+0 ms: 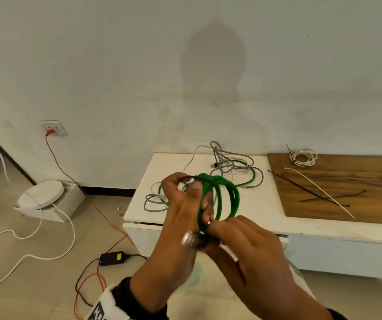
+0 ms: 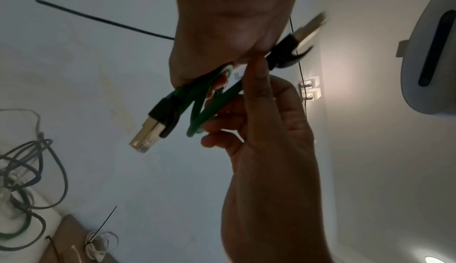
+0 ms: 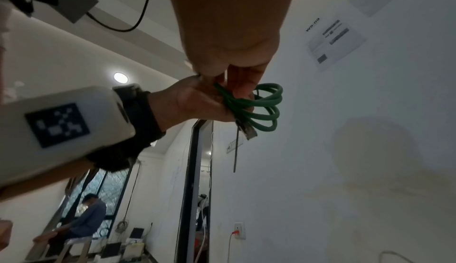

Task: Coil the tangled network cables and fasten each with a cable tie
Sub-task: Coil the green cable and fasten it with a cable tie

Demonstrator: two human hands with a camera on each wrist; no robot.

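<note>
Two hands meet at the centre of the head view, both closed on one green coil (image 1: 222, 199) held in the air above the front edge of a white table (image 1: 250, 204). The left hand (image 1: 185, 218) has its fingers curled through the loops, thumb pressing a black tie (image 1: 200, 179) across the top of the coil at 12 o'clock. The right hand (image 1: 240, 236) pinches the bottom of the coil at 6 o'clock, fingertips tight together — just beside a blurred plug (image 1: 190, 237). From the left wrist, two plugs (image 2: 148, 132) with black boots stick out of the bundle, and the tie's free tail (image 2: 103, 19) points away toward 10 o'clock.

On the table behind the hands, at 12 o'clock, lies a loose tangle (image 1: 233, 165) of grey, white and green cable. At 2 o'clock a wooden board (image 1: 347, 181) carries a white coil (image 1: 303, 157) — already bound — and spare ties (image 1: 319, 190), black and white.
</note>
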